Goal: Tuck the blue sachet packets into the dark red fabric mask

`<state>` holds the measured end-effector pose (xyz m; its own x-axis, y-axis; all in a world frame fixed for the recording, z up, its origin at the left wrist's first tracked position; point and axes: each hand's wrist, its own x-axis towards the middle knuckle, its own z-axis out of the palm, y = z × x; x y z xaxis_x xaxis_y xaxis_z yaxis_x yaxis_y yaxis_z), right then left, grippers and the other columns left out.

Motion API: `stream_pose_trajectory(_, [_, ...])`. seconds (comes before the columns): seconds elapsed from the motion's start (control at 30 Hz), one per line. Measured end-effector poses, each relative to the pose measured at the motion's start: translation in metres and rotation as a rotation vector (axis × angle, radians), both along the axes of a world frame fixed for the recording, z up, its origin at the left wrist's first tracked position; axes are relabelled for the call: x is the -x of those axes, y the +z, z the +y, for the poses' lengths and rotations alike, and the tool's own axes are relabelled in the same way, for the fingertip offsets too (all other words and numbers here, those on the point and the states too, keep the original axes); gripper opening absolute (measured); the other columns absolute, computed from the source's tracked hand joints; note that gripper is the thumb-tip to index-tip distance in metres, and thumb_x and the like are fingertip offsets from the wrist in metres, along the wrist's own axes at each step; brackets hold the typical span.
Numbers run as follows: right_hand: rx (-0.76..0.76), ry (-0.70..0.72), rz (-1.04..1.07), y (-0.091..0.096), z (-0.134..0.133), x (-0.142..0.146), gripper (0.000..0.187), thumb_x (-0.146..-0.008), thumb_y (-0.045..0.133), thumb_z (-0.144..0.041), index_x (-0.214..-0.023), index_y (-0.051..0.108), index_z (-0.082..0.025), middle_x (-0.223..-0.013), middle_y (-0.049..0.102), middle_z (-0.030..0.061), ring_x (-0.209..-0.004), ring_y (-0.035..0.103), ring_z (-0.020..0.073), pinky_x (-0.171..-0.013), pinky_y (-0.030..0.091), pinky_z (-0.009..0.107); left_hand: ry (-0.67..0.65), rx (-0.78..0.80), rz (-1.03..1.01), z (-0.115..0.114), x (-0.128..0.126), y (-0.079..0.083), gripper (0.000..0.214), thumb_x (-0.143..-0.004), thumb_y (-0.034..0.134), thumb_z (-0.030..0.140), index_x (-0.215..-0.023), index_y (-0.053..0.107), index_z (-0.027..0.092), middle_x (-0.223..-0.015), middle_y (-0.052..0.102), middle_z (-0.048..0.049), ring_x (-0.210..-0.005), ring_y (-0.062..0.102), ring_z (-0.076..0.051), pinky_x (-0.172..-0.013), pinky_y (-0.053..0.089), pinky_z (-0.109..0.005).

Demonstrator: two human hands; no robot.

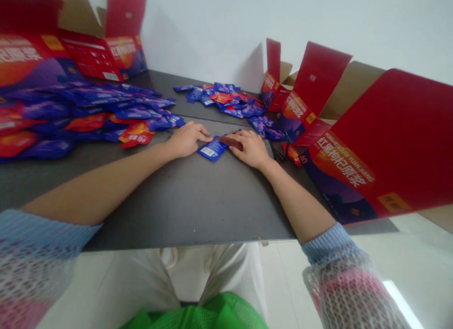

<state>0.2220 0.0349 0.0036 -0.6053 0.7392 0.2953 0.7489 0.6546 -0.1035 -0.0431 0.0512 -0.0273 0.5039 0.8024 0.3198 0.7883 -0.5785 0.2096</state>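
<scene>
Blue foil sachet (212,148) lies between the left hand (189,139) and right hand (249,148).

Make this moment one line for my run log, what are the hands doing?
left hand: beside blue sachet | right hand: on dark red piece | nearby: red carton, grey table

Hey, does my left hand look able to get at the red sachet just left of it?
Probably yes. Your left hand lies close to the red sachet, and only a bare stretch of dark table seems to separate them. Nothing appears to block the way.
</scene>
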Motion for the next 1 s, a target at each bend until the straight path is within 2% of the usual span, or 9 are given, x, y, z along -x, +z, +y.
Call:
stream_pose_trajectory(0.3, [-0.026,-0.059,-0.008,-0.003,0.004,-0.002,0.042,-0.091,0.053,-0.037,-0.132,0.062,-0.034,-0.123,0.066,0.0054,-0.11,0.054,0.0296,-0.087,0.041,0.043,0.028,-0.006,-0.009,-0.006,-0.004,0.0,0.06,-0.071,0.045,0.006,-0.12,0.074,0.024,-0.128,0.069,-0.0046,-0.113,0.058,-0.026,-0.099,0.044,-0.041])
stream_pose_trajectory(0.43, [-0.016,-0.143,0.006,-0.005,0.01,-0.006,0.042,-0.09,0.053,-0.035,-0.131,0.063,-0.031,-0.124,0.065,0.0068,-0.112,0.054,0.0308,-0.09,0.042,0.045,0.018,0.003,-0.033,-0.003,-0.001,0.0,0.06,-0.068,0.046,0.008,-0.118,0.075,0.024,-0.127,0.069,-0.0046,-0.114,0.06,-0.026,-0.101,0.044,-0.043])
stream_pose_trajectory(0.57, [-0.032,-0.2,-0.015,-0.006,0.011,-0.007,0.043,-0.09,0.051,-0.034,-0.132,0.062,-0.032,-0.125,0.065,0.0074,-0.113,0.054,0.0318,-0.09,0.043,0.048,-0.067,0.07,-0.178,-0.002,0.004,0.003,0.059,-0.063,0.049,0.014,-0.115,0.076,0.019,-0.125,0.07,-0.0078,-0.116,0.061,-0.026,-0.104,0.044,-0.042])
stream_pose_trajectory(0.67, [-0.06,-0.208,-0.028,-0.006,0.009,-0.006,0.042,-0.091,0.051,-0.033,-0.131,0.062,-0.033,-0.124,0.065,0.0072,-0.111,0.054,0.0324,-0.088,0.044,0.05,0.024,0.196,-0.387,-0.014,-0.002,0.009,0.058,-0.071,0.046,0.021,-0.124,0.069,0.013,-0.127,0.068,-0.0105,-0.111,0.064,-0.025,-0.097,0.05,-0.038])
stream_pose_trajectory(0.73, [-0.069,-0.217,-0.034,-0.007,0.008,-0.004,0.041,-0.091,0.052,-0.033,-0.131,0.063,-0.032,-0.123,0.065,0.0083,-0.111,0.054,0.033,-0.088,0.044,0.051,0.096,0.245,-0.435,-0.031,-0.014,0.012,0.06,-0.08,0.041,0.027,-0.134,0.061,0.01,-0.13,0.066,-0.013,-0.111,0.064,-0.025,-0.096,0.05,-0.039])
stream_pose_trajectory(0.77, [-0.069,-0.222,-0.037,-0.007,0.007,-0.004,0.041,-0.091,0.052,-0.033,-0.131,0.063,-0.032,-0.122,0.065,0.0089,-0.111,0.054,0.0331,-0.088,0.044,0.051,0.108,0.235,-0.399,-0.04,-0.023,0.013,0.061,-0.084,0.039,0.032,-0.138,0.057,0.008,-0.132,0.065,-0.0149,-0.114,0.062,-0.027,-0.097,0.049,-0.041])
stream_pose_trajectory(0.83, [-0.065,-0.234,-0.036,-0.007,0.007,-0.003,0.041,-0.091,0.053,-0.033,-0.13,0.063,-0.032,-0.121,0.066,0.0096,-0.11,0.054,0.0333,-0.089,0.044,0.051,0.098,0.084,-0.133,-0.059,-0.041,0.016,0.071,-0.082,0.053,0.047,-0.142,0.052,0.009,-0.142,0.057,-0.0178,-0.125,0.053,-0.036,-0.104,0.042,-0.049])
stream_pose_trajectory(0.87, [-0.064,-0.238,-0.028,-0.007,0.008,-0.003,0.04,-0.091,0.053,-0.033,-0.129,0.064,-0.031,-0.12,0.066,0.0096,-0.11,0.054,0.0333,-0.089,0.043,0.05,0.139,0.014,-0.031,-0.067,-0.05,0.017,0.077,-0.08,0.056,0.052,-0.144,0.049,0.009,-0.142,0.056,-0.0201,-0.126,0.052,-0.04,-0.104,0.04,-0.052])
stream_pose_trajectory(1.0, [-0.07,-0.186,0.098,-0.005,0.005,-0.002,0.04,-0.098,0.044,-0.032,-0.132,0.063,-0.029,-0.122,0.066,0.0087,-0.112,0.054,0.0296,-0.094,0.041,0.045,0.321,-0.044,0.147,-0.081,-0.068,0.021,0.059,-0.09,0.046,0.042,-0.136,0.055,0.006,-0.108,0.071,-0.0224,-0.102,0.066,-0.037,-0.086,0.049,-0.046])
